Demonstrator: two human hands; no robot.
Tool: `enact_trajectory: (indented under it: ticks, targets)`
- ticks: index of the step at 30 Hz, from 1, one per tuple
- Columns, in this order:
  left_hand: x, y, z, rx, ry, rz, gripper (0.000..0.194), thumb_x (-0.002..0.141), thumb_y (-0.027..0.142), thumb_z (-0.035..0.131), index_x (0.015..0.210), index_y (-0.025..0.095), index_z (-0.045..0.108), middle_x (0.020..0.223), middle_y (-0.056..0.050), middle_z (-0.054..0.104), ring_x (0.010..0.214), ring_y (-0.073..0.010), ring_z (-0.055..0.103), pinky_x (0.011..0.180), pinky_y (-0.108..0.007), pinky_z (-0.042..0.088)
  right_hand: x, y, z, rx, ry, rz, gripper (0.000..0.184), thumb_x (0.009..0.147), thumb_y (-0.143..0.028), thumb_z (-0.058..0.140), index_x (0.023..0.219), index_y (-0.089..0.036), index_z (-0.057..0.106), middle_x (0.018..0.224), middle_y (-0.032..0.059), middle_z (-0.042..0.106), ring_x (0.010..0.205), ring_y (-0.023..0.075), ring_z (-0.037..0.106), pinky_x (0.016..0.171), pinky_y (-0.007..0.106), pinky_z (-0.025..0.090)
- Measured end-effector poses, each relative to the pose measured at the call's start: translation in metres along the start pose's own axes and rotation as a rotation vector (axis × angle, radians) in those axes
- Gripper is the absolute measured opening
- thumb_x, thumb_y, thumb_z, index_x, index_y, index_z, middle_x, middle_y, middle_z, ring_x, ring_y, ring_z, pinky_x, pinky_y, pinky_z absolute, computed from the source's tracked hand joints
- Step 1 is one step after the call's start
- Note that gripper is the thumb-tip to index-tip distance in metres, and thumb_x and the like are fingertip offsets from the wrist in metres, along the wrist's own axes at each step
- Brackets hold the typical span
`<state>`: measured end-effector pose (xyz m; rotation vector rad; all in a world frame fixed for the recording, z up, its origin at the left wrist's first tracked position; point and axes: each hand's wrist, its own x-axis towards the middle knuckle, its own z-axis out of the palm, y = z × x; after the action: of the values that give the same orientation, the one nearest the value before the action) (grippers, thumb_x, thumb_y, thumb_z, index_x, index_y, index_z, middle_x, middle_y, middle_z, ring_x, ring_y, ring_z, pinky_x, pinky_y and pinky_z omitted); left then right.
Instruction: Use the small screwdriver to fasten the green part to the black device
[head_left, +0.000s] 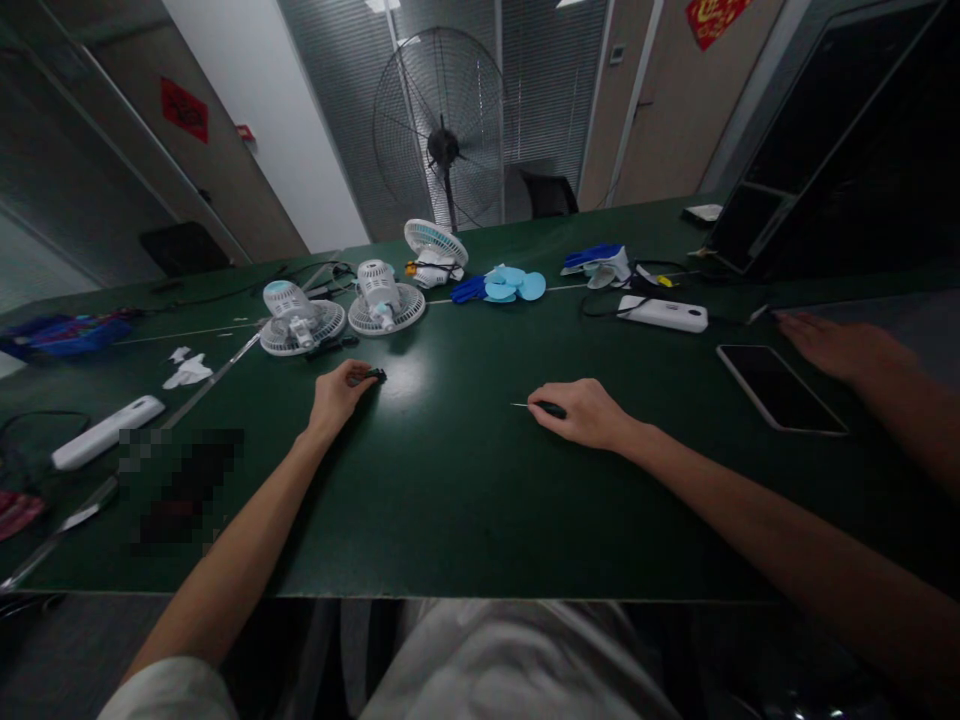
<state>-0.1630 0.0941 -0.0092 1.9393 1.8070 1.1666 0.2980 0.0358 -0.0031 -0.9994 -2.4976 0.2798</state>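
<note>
Green covers the tabletop (450, 500), and above it the left hand (335, 400) pinches a small dark part (377, 375) between thumb and fingers, just in front of two white fans (285, 293) lying grille-down. Well apart from it, the right hand (585, 412) is curled closed around the dark handle of a screwdriver (553, 410), its thin shaft pointing left. Beyond the hands lie light-blue fan blades (515, 285) and blue-and-white gloves (602, 266). Red paper (714, 20) with gold decoration hangs at the upper right, cut off by the frame; its character cannot be read with certainty. Another red sheet (184, 108) at the left bears dark marks, too dim to read. Any lettering on the white power strip (664, 313) is too small to make out. Another person's hand (847, 345) rests near a dark-screened tablet (780, 388).
</note>
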Motion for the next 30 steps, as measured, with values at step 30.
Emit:
enact_trajectory:
  ticks: [30]
  targets:
    - [-0.019, 0.092, 0.025, -0.045, -0.268, 0.180, 0.043, 0.087, 0.044, 0.073, 0.123, 0.022, 0.070, 0.106, -0.007, 0.074, 0.088, -0.0223, 0.068, 0.082, -0.036, 0.054, 0.000, -0.006, -0.004, 0.001, 0.007, 0.009, 0.026, 0.102, -0.034, 0.054, 0.115, -0.020, 0.071, 0.098, 0.0039, 0.075, 0.077, 0.0165, 0.067, 0.070, 0.028, 0.048]
